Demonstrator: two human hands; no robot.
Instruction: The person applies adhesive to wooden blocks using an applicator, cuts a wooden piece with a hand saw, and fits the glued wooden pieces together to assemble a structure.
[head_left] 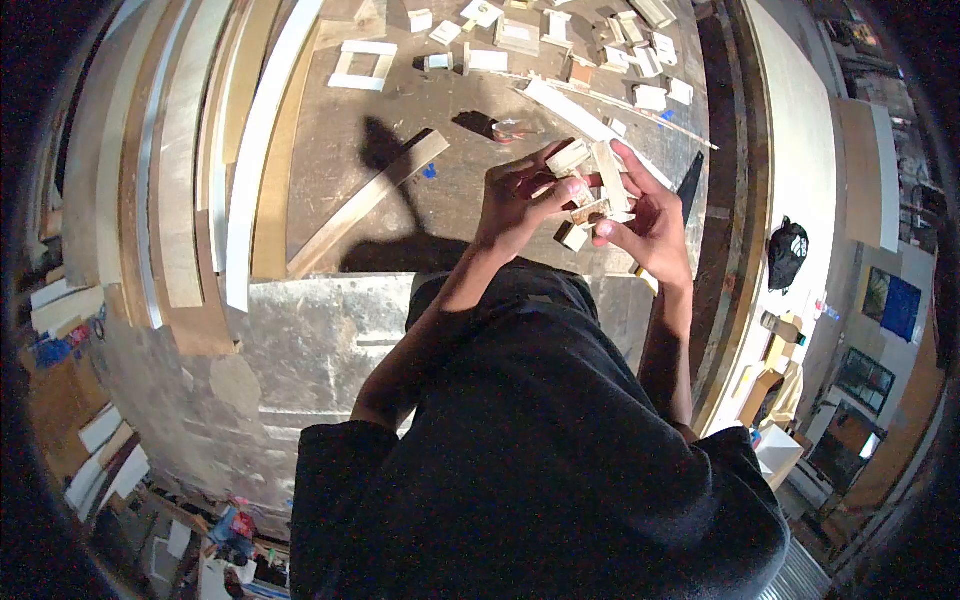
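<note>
Both hands are raised over the near right part of the brown work table [330, 215]. A small assembly of pale wood blocks [608, 178] is between them. My left hand [522, 200] grips it from the left, thumb pressed on the middle. On the right side my right hand [650, 215] has its fingers and thumb closed round the same piece. A small block [572, 236] shows at its lower end; whether it is joined on is hard to tell. The fingertips behind the wood are partly hidden.
Long boards [270, 150] lie along the table's left side. A wood strip [370, 205] lies diagonally left of my hands. Several small wood pieces [517, 35] cover the far side, near a square frame [362, 65]. A dark saw-like blade [688, 190] lies right of my hands.
</note>
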